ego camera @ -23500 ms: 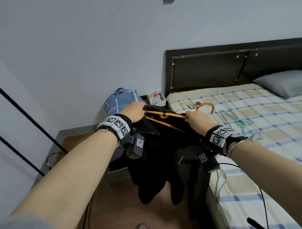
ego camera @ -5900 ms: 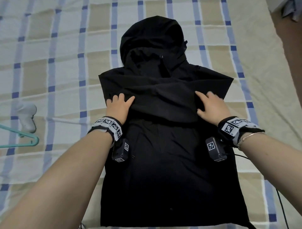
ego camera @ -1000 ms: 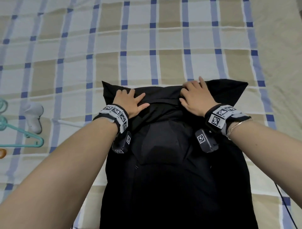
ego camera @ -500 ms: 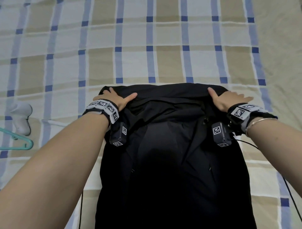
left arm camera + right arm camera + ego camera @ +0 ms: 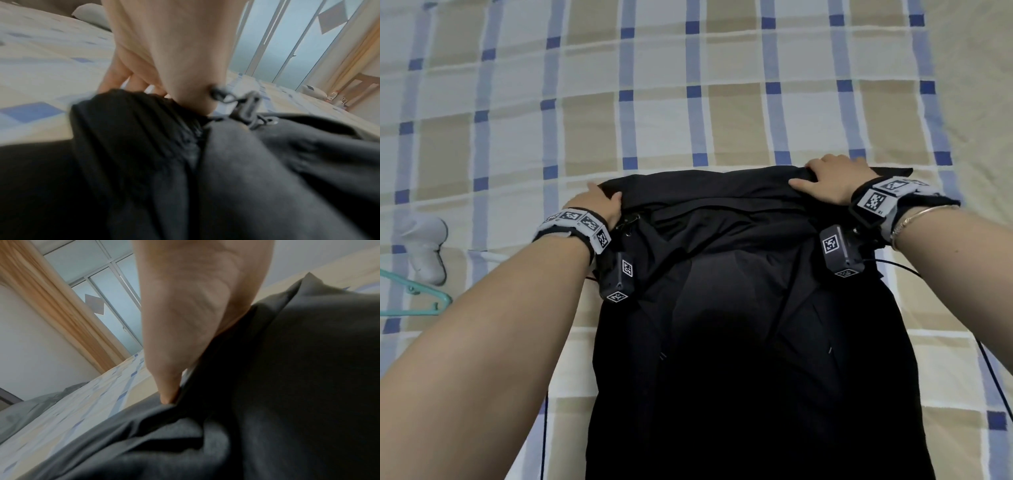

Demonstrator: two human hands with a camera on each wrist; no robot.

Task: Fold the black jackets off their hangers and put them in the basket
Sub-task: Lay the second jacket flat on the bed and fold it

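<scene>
The checked bedsheet (image 5: pixel 661 113) is being used as the folding surface. The black jacket (image 5: pixel 750 342) is being laid flat on it, off its hanger, its far edge already turned over; no basket is being shown in any view.

The far right corner is being gripped by the right hand (image 5: pixel 828 181), fingers curled over the fold and thumb pressed on the cloth. The far left corner is being held by the left hand (image 5: pixel 599 205), fingers tucked beneath the edge and thumb on top.

Risks being noted: the slippery layers are likely to shift if the corners are being drawn unevenly, skewing the fold. The zipper pull (image 5: pixel 246 108), lying loose at the left palm, is liable to snag.
</scene>
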